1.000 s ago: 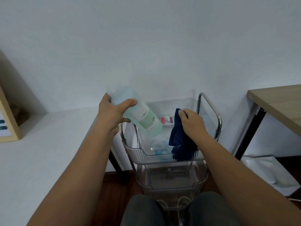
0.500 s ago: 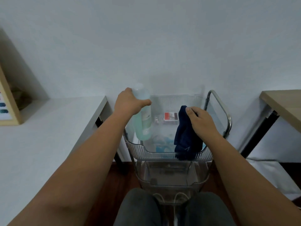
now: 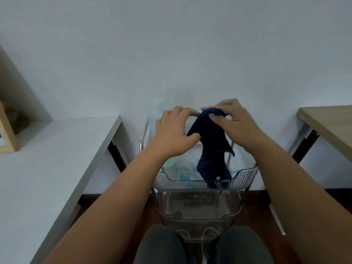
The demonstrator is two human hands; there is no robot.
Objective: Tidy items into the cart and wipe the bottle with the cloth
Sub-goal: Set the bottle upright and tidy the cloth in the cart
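A dark blue cloth (image 3: 212, 147) hangs over the top tray of the clear plastic cart (image 3: 163, 180). My right hand (image 3: 236, 122) pinches the cloth's upper end. My left hand (image 3: 176, 130) grips the cloth's left edge with thumb and fingers. The pale green bottle (image 3: 154, 119) stands upright in the tray's far left corner, mostly hidden behind my left hand; its green base (image 3: 168, 163) shows through the tray. Neither hand touches the bottle.
A white desk (image 3: 57, 159) runs along the left, with a wooden frame (image 3: 7, 134) on it. A wooden table (image 3: 331, 126) is at the right. The cart's lower tray (image 3: 194, 212) sits above my knees (image 3: 162, 246). Blue-white packets (image 3: 185, 171) lie in the top tray.
My left hand set the bottle upright in the tray's left corner, let go and moved right onto the cloth. My right hand lifted the cloth higher.
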